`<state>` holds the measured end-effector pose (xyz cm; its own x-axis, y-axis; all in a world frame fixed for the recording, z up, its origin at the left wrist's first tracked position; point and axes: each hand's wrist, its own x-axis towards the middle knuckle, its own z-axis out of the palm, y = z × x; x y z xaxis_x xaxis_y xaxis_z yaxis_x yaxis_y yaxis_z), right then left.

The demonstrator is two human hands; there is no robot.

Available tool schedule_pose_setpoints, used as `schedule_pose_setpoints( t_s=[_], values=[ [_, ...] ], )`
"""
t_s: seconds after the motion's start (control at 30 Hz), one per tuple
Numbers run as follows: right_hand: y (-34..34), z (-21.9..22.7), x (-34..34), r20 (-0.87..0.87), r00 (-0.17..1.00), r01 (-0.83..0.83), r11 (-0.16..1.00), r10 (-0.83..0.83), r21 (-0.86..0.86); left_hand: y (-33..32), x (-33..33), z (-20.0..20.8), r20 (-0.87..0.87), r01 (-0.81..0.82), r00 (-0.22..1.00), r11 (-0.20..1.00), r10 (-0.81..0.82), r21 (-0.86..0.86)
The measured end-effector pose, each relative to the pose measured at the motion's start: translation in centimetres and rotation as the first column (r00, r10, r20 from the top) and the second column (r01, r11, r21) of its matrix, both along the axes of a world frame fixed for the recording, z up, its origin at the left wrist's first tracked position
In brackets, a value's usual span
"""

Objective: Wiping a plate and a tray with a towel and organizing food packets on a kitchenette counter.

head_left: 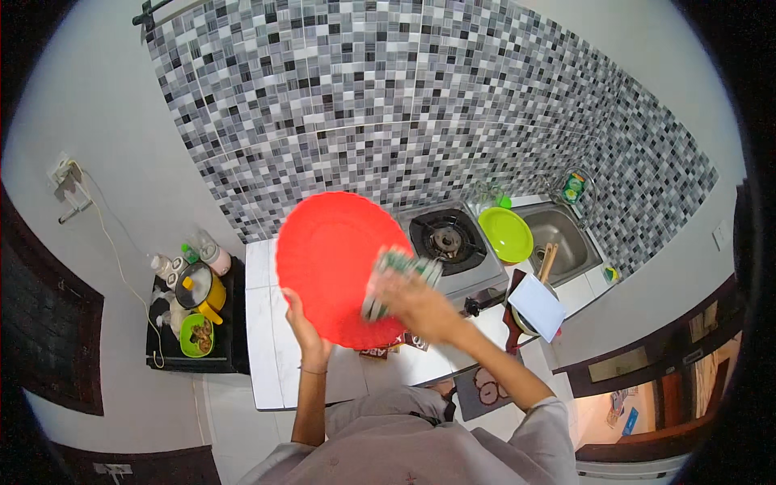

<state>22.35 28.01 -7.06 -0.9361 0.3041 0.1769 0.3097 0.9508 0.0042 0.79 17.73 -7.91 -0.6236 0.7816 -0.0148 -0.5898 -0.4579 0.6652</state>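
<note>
A large round red tray (pixel 331 259) with a scalloped rim is held up over the white tiled counter, its broad face toward me. My left hand (pixel 305 330) grips its lower left edge, thumb on the face and the other fingers hidden behind. Against the tray's right side my right hand (pixel 412 303) presses a green-and-white checked cloth (pixel 404 271). Motion blurs that hand and the cloth. Below the tray, a few dark sachets (pixel 374 353) lie partly covered on the counter.
Right of the tray are a gas stove (pixel 447 238), a lime-green plate (pixel 506 234) and a steel sink (pixel 562 234). A white board (pixel 537 306) sits near the counter's front. At left, a black stand holds a yellow pot (pixel 212 311) and a green bowl (pixel 196 347) of food.
</note>
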Motion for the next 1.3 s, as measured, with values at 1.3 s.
schedule_pose_setpoints(
  t_s=[1.3],
  values=[
    [8.1, 7.9, -1.2, -0.277, 0.955, -0.135, 0.675, -0.106, -0.725, -2.9, 2.5, -4.5, -0.64, 0.138, 0.691, 0.93, -0.337, -0.341]
  ],
)
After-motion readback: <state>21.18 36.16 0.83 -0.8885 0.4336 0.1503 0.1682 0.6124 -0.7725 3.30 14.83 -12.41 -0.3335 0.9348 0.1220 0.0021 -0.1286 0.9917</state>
